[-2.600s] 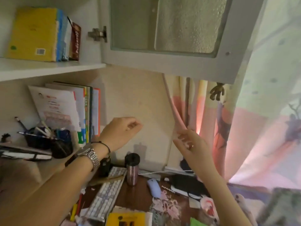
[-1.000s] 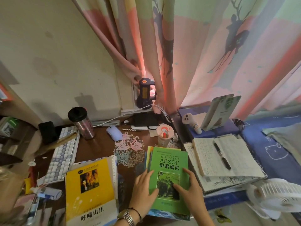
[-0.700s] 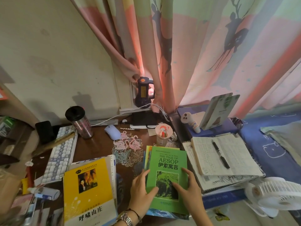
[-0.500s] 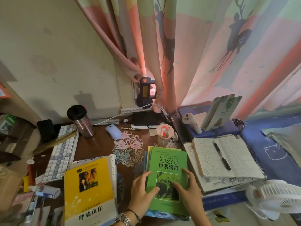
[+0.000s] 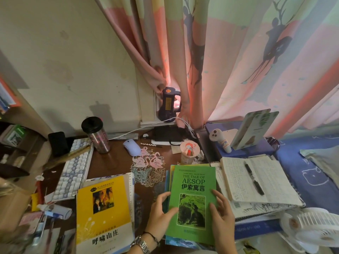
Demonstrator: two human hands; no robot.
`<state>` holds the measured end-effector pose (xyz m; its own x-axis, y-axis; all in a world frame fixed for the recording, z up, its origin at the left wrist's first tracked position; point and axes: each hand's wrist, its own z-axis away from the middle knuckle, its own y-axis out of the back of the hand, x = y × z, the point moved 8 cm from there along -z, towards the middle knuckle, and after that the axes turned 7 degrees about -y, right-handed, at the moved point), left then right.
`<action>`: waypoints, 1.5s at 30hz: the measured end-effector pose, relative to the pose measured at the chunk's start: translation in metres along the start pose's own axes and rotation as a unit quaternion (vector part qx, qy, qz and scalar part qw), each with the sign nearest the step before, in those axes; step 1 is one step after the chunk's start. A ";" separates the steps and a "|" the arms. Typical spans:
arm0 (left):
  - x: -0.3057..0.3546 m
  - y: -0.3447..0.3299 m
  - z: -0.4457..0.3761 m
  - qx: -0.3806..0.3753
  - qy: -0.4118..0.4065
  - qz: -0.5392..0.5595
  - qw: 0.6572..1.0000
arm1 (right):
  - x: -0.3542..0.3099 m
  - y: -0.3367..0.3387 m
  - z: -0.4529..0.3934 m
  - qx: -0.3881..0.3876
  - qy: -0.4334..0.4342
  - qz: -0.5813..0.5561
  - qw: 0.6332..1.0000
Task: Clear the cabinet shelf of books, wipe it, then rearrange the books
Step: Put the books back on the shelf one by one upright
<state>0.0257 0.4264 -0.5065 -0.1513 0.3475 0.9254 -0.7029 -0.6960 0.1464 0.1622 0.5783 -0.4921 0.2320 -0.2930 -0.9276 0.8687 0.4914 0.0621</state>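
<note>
A green book titled "The Tale of Aesop" (image 5: pixel 192 182) lies on top of a small stack of books at the front middle of the desk. My left hand (image 5: pixel 161 215) holds the stack's left edge, fingers curved down its side and thumb on the green cover. My right hand (image 5: pixel 221 215) rests on the right part of the cover with its fingers nearly straight. A yellow book (image 5: pixel 102 213) lies on another pile to the left. The cabinet shelf is out of view.
Keyboard (image 5: pixel 73 173), tumbler (image 5: pixel 96 136), mouse (image 5: pixel 131 147), paper flamingo cut-out (image 5: pixel 148 167) and a cup (image 5: pixel 188 151) crowd the brown desk (image 5: pixel 108 165). An open notebook with a pen (image 5: pixel 256 180) lies to the right, a white fan (image 5: pixel 311 224) at the lower right.
2.6 s ago I faced the cabinet with both hands raised and empty. Since then the view has dropped to the desk; over the last second both hands stay on the green book, barely shifting.
</note>
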 end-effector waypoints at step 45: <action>0.218 0.289 0.138 0.437 -0.335 0.014 0.834 | -0.216 -0.299 0.099 -0.405 0.103 -0.031 0.908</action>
<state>-0.1147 0.2143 -0.2138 0.4696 0.0974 0.8775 0.1148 -0.9922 0.0486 -0.1041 0.4138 -0.2741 0.0336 -0.2215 -0.9746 0.2502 0.9460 -0.2064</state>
